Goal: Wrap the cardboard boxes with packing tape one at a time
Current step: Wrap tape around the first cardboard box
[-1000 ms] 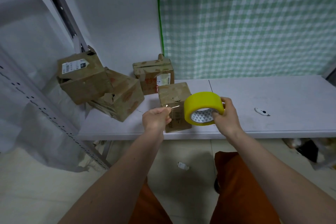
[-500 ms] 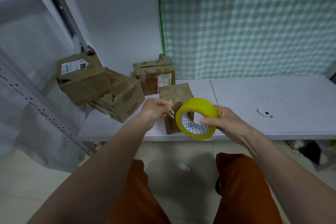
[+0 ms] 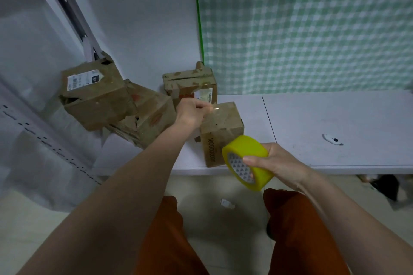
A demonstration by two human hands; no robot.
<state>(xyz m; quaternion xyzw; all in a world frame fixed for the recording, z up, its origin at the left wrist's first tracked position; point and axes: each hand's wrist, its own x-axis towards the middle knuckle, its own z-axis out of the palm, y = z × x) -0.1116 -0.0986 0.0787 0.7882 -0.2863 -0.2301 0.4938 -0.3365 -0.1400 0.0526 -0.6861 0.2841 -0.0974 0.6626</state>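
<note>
A small cardboard box [image 3: 221, 127] stands at the front edge of the white table [image 3: 335, 123]. My left hand [image 3: 192, 111] pinches the free end of clear tape at the box's top far-left corner. A strip of tape stretches over the box's top toward the yellow tape roll [image 3: 245, 161]. My right hand [image 3: 277, 163] grips that roll in front of the box, below the table's edge. Three more worn boxes sit behind: one [image 3: 190, 87] against the wall, two others [image 3: 93, 94] [image 3: 147, 118] piled at the left.
A small white cutter [image 3: 333, 140] lies on the table to the right. A metal shelf upright [image 3: 67, 6] leans at the left. A green checked cloth [image 3: 301, 29] hangs behind. A paper scrap [image 3: 226, 203] lies on the floor between my legs.
My left hand has moved up and back to the box's top corner with the tape end. My right hand has pulled the roll down and toward me, drawing out tape.
</note>
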